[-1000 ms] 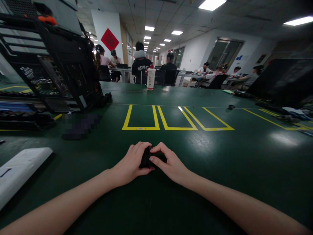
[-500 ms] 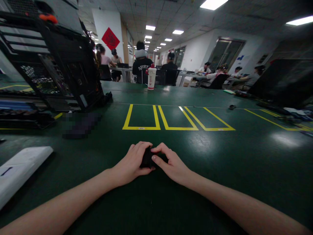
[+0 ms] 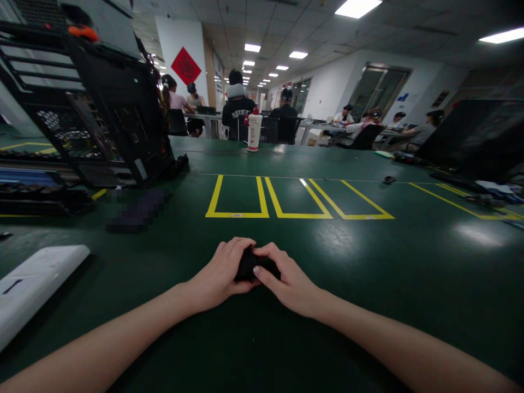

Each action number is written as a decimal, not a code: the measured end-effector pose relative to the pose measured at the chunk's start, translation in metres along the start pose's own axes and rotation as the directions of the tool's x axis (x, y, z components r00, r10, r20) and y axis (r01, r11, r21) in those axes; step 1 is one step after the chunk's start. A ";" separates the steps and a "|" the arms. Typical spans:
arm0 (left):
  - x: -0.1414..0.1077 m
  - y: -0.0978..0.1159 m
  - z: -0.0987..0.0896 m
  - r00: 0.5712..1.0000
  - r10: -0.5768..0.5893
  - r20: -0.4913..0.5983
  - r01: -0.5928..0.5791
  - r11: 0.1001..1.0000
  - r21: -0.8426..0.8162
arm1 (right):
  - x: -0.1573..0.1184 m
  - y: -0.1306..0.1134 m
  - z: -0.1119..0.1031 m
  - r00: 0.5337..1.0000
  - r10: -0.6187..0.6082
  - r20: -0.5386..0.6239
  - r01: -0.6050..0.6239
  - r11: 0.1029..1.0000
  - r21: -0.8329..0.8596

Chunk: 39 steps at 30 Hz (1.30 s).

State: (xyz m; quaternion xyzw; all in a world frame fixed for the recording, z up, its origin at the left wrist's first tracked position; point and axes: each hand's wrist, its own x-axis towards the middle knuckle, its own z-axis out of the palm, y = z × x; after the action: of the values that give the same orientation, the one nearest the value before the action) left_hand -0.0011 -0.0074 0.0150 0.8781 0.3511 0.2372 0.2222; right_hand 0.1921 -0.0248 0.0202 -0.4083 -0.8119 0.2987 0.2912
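A small black boxy object (image 3: 246, 266) sits between my two hands, low over the green table; its exact kind does not show. My left hand (image 3: 225, 270) is closed around its left side, fingers over the top and thumb along the near lower edge. At its right edge, the thumb and index fingertips of my right hand (image 3: 283, 275) touch a raised rim. The right fingers form a curved pinch. Parts of the object are covered by the fingers.
An opened black computer case (image 3: 135, 125) stands at left, near a blurred dark patch (image 3: 137, 210). A white device (image 3: 36, 284) lies at lower left. Yellow tape outlines (image 3: 237, 215) mark the green table (image 3: 368, 305). Beyond stands a white cup (image 3: 254, 132); people sit farther back.
My right thumb has shifted slightly down along the black object's rim. My left hand keeps its grip, and the object stays in nearly the same place.
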 end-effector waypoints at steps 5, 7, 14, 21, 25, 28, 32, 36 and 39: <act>0.002 0.001 0.001 1.000 -0.002 -0.004 0.002 1.000 0.005 | 0.003 0.002 0.004 0.998 0.044 -0.050 -0.044 0.999 -0.005; 0.002 0.002 0.001 1.000 0.007 -0.002 -0.007 1.000 0.005 | 0.002 0.001 0.005 0.997 0.061 -0.048 -0.061 0.998 -0.002; 0.001 -0.001 0.001 1.000 -0.010 0.005 0.010 1.000 -0.009 | -0.002 0.002 0.003 1.000 -0.010 -0.009 0.010 0.999 -0.038; 0.002 0.000 0.002 1.000 -0.003 -0.016 0.003 1.000 -0.005 | 0.002 0.009 0.006 0.996 0.039 -0.078 -0.035 0.998 0.053; 0.002 0.002 0.001 1.000 -0.004 -0.001 0.004 1.000 0.002 | 0.004 0.007 0.006 0.992 0.118 -0.038 -0.112 0.986 0.119; 0.002 0.003 0.000 1.000 -0.010 0.009 0.010 1.000 -0.001 | 0.003 0.005 0.003 0.996 0.090 0.025 -0.093 0.988 0.127; 0.002 0.004 -0.002 1.000 -0.003 0.019 0.003 1.000 0.008 | 0.000 0.003 0.000 0.999 0.030 0.041 -0.035 0.990 0.137; 0.001 0.003 -0.002 1.000 -0.013 0.006 0.013 1.000 -0.007 | 0.001 0.003 0.001 0.998 0.059 -0.005 -0.058 0.984 0.170; 0.001 0.003 -0.001 1.000 -0.005 -0.004 0.005 1.000 -0.008 | 0.004 0.003 0.002 0.997 0.078 -0.015 -0.073 0.975 0.212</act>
State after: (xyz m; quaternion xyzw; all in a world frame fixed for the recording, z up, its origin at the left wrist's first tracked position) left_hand 0.0001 -0.0086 0.0177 0.8758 0.3530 0.2398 0.2256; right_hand 0.1902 -0.0205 0.0173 -0.4090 -0.7561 0.3894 0.3308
